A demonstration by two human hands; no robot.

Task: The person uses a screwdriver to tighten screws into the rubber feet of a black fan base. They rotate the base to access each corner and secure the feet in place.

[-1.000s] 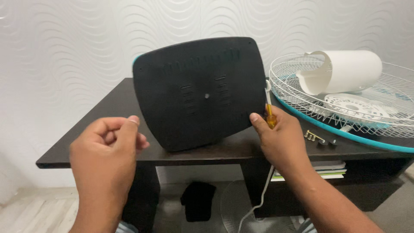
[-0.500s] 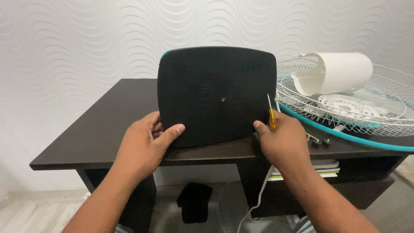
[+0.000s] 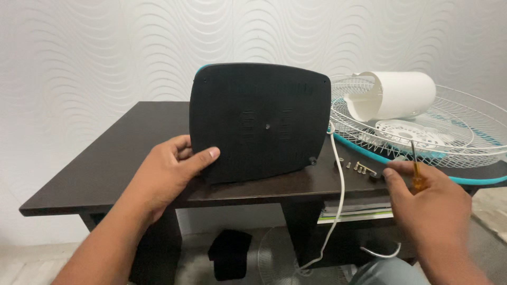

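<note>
A black fan base (image 3: 259,121) stands on edge on the dark table (image 3: 113,153), its flat underside facing me. My left hand (image 3: 169,171) grips its lower left corner, thumb across the front. My right hand (image 3: 430,203) is off to the right, holding a screwdriver (image 3: 417,177) with an orange handle, shaft pointing up. Its fingertips reach toward several small screws (image 3: 359,168) lying on the table beside the base.
A white wire fan grille (image 3: 465,132) with a teal rim lies at the table's right, a white motor housing (image 3: 393,95) resting in it. A white cord (image 3: 340,184) hangs over the front edge. Another grille and a black object lie on the floor below.
My right hand has let go of the base's right edge and moved right toward the screws, screwdriver still in it. The left hand keeps hold of the base.
</note>
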